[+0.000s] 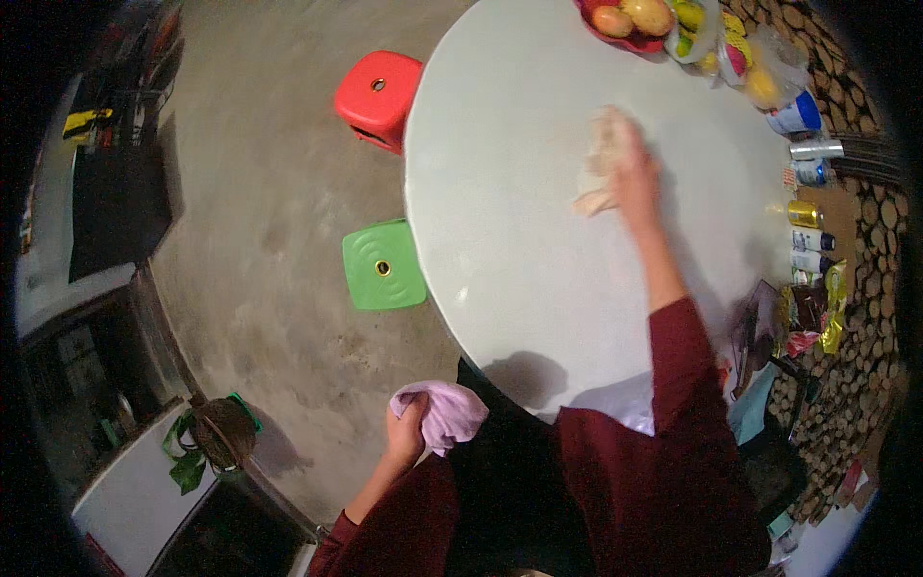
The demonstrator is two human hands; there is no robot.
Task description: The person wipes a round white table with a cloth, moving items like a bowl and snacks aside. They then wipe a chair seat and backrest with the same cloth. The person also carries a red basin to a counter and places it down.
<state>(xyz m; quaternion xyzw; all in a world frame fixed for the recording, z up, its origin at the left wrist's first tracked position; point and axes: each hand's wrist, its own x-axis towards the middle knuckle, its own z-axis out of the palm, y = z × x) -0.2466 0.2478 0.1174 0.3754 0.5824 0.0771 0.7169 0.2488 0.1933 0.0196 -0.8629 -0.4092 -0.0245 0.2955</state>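
Stretched out over the white round table (519,238), my right hand (636,177) presses a pale, cream-coloured cloth (602,162) against the tabletop. Hand and cloth are both blurred. My left hand (407,429) is at my side, off the table's near edge, gripping a bunched pink-lilac cloth (448,415). The thumb lies over the cloth's fold, while the other fingers are hidden behind it.
A red plastic stool (378,94) and a green plastic stool (386,278) stand at the table's left edge. Along the far right sit a red fruit bowl (638,43), bagged fruit (696,29), a blue-lidded tub (797,114), a gold can (804,214) and snack packets (807,310).
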